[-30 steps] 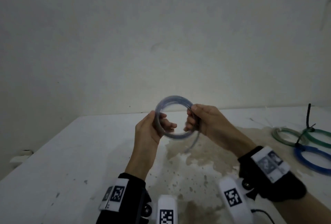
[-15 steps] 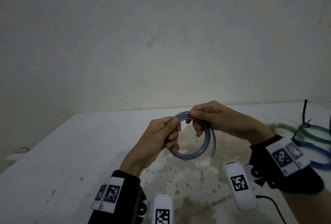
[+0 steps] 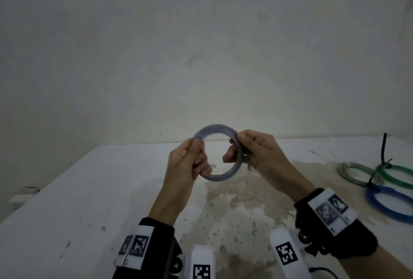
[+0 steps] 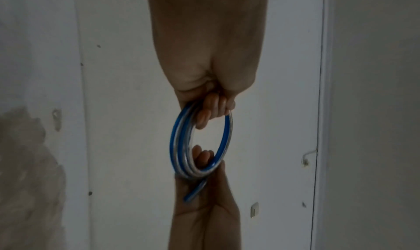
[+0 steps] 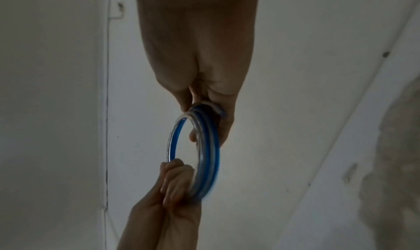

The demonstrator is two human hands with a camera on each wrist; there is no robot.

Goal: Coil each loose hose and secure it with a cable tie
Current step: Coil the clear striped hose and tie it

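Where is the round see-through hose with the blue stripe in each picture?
Head view: the coiled hose is in the middle, held up over the white table between the left hand and right hand.
Left wrist view: the coiled hose is in the centre, seen nearly edge-on.
Right wrist view: the coiled hose is in the centre, below the right hand.
Shared landmark: both hands gripping opposite sides of the coil.

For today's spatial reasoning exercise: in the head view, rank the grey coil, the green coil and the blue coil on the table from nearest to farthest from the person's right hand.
Measured from the right hand:
1. Grey coil, on the table to the right, leftmost of the three.
2. Green coil, just right of the grey one, overlapping it.
3. Blue coil, near the right edge; close to the green, so this order is tentative.
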